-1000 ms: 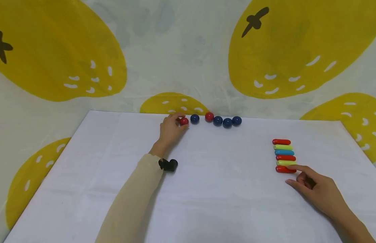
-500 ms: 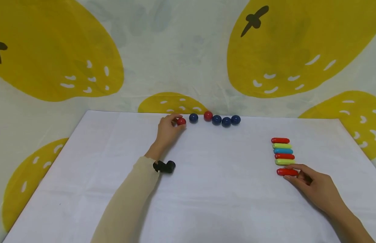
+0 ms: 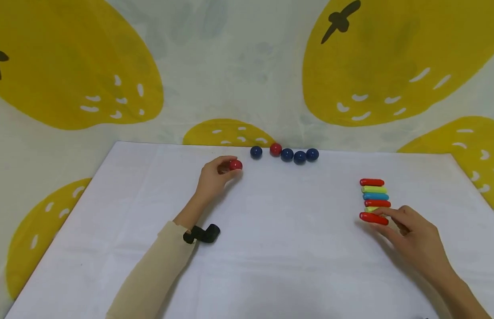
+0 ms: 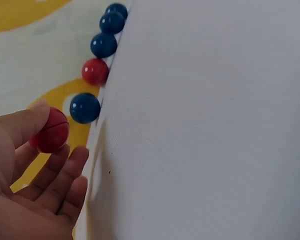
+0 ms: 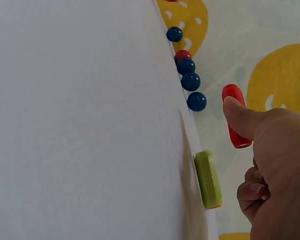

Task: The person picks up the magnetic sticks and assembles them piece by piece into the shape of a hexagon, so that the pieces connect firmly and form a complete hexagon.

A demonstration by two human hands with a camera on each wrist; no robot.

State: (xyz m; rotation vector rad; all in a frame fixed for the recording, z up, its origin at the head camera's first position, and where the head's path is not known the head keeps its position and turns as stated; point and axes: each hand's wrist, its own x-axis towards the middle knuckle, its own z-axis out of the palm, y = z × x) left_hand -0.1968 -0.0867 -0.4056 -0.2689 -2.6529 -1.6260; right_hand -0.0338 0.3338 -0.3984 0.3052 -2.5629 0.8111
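Between thumb and fingers my left hand (image 3: 212,179) pinches a glossy red ball (image 3: 236,165), near the back of the white table; a seam line crosses this ball (image 4: 54,131) in the left wrist view. My right hand (image 3: 418,237) pinches a short red rod (image 3: 373,218) with rounded ends, lifted over the table with a shadow beneath. Just behind it lies a column of similar rods: a yellow-green one partly covered by the fingers, a red rod (image 3: 377,203), a blue rod (image 3: 375,196), another yellow-green rod (image 3: 374,189) and a red rod (image 3: 372,182) farthest back.
Along the table's back edge sit a lone dark blue ball (image 3: 256,152), a red ball (image 3: 276,149) and several dark blue balls (image 3: 299,157) to its right. A cloth with yellow fruit prints (image 3: 247,88) hangs behind the white table (image 3: 271,248).
The left hand has drawn its red ball away from the row, toward the left and nearer. The right hand has gripped the nearest red rod, slid it off the column and raised it.
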